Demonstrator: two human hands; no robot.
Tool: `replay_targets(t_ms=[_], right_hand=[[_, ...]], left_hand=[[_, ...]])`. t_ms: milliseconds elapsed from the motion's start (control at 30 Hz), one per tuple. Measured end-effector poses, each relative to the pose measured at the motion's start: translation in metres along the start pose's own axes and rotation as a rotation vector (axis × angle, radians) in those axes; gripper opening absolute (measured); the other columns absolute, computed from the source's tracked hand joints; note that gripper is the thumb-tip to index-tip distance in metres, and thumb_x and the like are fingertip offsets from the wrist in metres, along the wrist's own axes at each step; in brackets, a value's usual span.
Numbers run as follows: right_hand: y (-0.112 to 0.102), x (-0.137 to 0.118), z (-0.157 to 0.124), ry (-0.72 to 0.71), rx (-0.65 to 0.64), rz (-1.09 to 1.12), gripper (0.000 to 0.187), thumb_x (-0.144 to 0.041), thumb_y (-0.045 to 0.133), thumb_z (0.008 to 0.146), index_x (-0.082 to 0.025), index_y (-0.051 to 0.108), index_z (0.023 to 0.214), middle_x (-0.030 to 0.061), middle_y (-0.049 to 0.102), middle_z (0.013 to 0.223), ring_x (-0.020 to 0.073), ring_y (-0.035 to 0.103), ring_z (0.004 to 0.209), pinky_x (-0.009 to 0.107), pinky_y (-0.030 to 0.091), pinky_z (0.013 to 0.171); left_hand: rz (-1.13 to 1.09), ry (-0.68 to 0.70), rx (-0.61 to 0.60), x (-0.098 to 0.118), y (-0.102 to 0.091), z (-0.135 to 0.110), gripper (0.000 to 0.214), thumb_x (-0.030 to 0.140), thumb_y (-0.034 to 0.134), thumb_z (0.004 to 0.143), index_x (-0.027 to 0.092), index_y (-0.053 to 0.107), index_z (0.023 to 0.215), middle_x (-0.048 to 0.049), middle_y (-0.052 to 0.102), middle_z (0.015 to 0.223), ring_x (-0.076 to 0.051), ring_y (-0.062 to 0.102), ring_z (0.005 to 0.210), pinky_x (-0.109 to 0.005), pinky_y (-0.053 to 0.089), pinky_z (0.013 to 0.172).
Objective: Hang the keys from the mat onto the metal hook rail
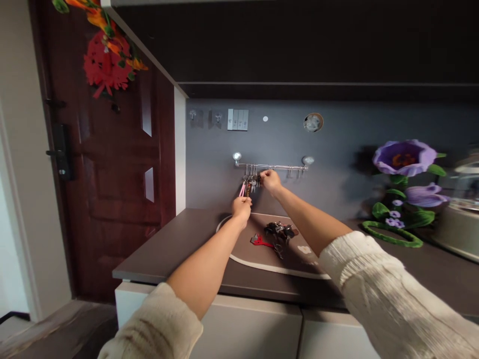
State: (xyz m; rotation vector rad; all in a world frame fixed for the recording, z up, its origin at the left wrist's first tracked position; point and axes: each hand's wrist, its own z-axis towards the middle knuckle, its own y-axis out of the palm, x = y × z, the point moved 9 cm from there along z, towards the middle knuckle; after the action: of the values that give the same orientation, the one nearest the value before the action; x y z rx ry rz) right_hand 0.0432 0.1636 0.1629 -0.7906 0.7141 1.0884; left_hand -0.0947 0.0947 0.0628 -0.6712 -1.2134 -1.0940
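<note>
At the far left stands a dark red door [108, 239] with a red ornament [107, 62] hung on it; the bench [160, 237] begins to its right. The left hand [242, 208] is raised over the bench, fingers curled together at the lower ends of a pink strap [242, 189] and a patterned charm [248, 189]; which of them it grips cannot be told. Just above it, silvery keys [253, 184] hang in a close row from hooks on the left half of a shiny rail [280, 167] fixed to the grey wall. The right hand [271, 181] has its fingertips pinched together beside the row's right end, just under the rail; whether they grasp anything is too small to tell. Below, a pale-rimmed mat [239, 260] carries a jumbled dark bunch [279, 229] with a red strap [262, 242]. The right forearm covers part of the mat. Free hooks [290, 173] hang farther along; at far right stand purple flowers [406, 158] and a domed object [458, 222].
</note>
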Motion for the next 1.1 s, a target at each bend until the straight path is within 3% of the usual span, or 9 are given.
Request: replay_targets(t_ms=[433, 767, 1100], right_hand=[[0.002, 0.009, 0.019, -0.047, 0.116, -0.205, 0.016, -0.019, 0.049, 0.073, -0.013, 0.063, 0.069, 0.0066, 0.064, 0.063, 0.0141, 0.061, 0.068, 0.023, 0.046, 0.067], [0.002, 0.027, 0.008, 0.071, 0.084, -0.08, 0.012, -0.017, 0.053, 0.073, -0.012, 0.061, 0.066, 0.0022, 0.058, 0.052, 0.0102, 0.057, 0.054, 0.02, 0.047, 0.058], [-0.004, 0.024, -0.014, 0.139, 0.023, 0.11, 0.012, -0.011, 0.05, 0.075, -0.012, 0.053, 0.063, -0.0008, 0.052, 0.052, 0.0059, 0.051, 0.048, 0.017, 0.046, 0.048]], left_hand=[[0.061, 0.009, -0.011, -0.001, 0.002, 0.002, 0.015, 0.017, 0.05, 0.075, 0.013, 0.06, 0.065, -0.0023, 0.062, 0.063, -0.008, 0.05, 0.053, -0.02, 0.039, 0.056], [0.042, -0.003, -0.027, -0.002, 0.003, 0.0, 0.015, 0.015, 0.05, 0.074, 0.012, 0.059, 0.063, -0.0015, 0.059, 0.06, -0.007, 0.048, 0.051, -0.02, 0.038, 0.056], [0.083, 0.046, -0.059, -0.004, 0.006, 0.003, 0.012, 0.014, 0.052, 0.073, 0.012, 0.06, 0.065, -0.0024, 0.061, 0.063, -0.008, 0.051, 0.056, -0.022, 0.041, 0.062]])
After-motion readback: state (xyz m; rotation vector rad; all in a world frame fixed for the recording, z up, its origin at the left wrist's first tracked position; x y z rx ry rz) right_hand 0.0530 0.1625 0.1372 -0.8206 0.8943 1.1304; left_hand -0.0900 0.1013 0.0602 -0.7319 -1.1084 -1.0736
